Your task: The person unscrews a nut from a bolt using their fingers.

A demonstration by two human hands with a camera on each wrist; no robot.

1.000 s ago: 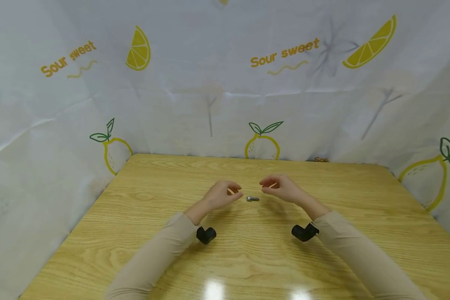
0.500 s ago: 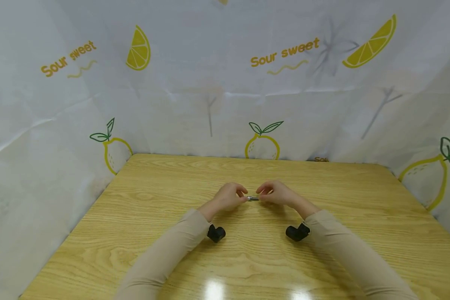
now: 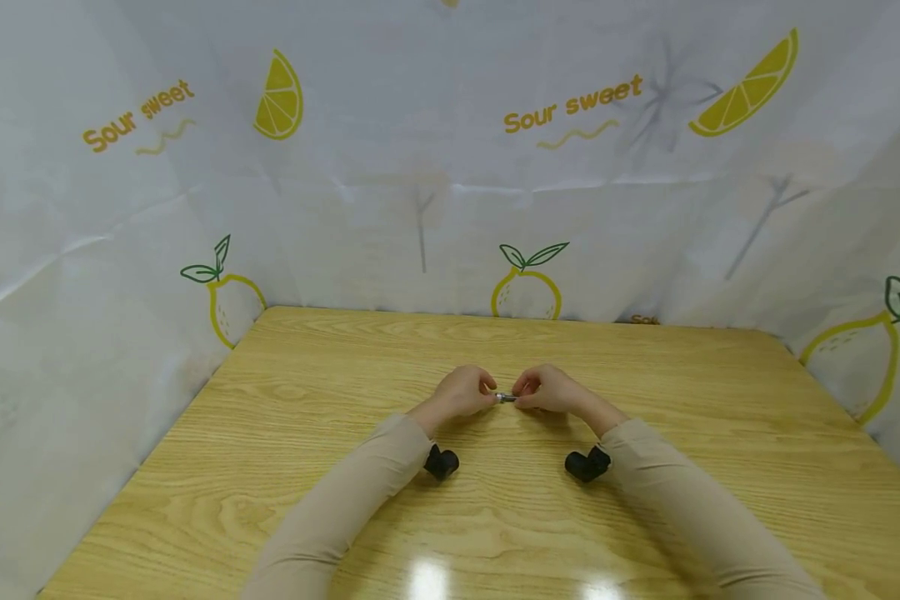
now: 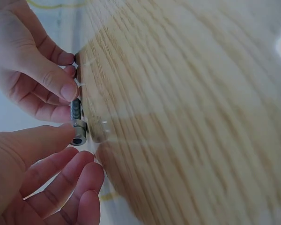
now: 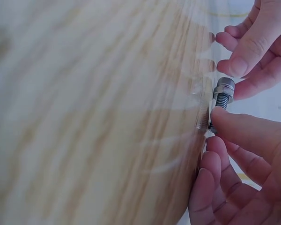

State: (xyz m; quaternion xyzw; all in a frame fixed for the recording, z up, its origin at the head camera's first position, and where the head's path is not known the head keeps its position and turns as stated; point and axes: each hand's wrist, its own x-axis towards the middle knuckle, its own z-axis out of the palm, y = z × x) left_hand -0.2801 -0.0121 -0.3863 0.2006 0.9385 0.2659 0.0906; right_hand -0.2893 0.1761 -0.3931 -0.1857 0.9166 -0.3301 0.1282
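A small metal socket-head bolt (image 3: 505,397) lies low over the wooden table, with a nut (image 5: 223,92) on its thread close under the head. My right hand (image 3: 551,389) pinches the threaded end; its thumb (image 5: 234,123) covers the tip. From the other side my left hand (image 3: 461,392) has thumb and index finger at the bolt's head (image 4: 78,139), the thumb (image 4: 54,138) overlapping it in the left wrist view. The left hand's other fingers curl loosely below. Both hands face each other, the bolt spanning the narrow gap between them.
The wooden table (image 3: 345,358) reaches back to a white curtain (image 3: 360,225) printed with lemons, which also hangs along both sides. Black wrist mounts (image 3: 441,462) stick out under both beige sleeves (image 3: 337,500).
Both hands have come inward from either side of the bolt and closed in on its ends. The right fingers have taken hold of the threaded end. The bolt stays nearly in place.
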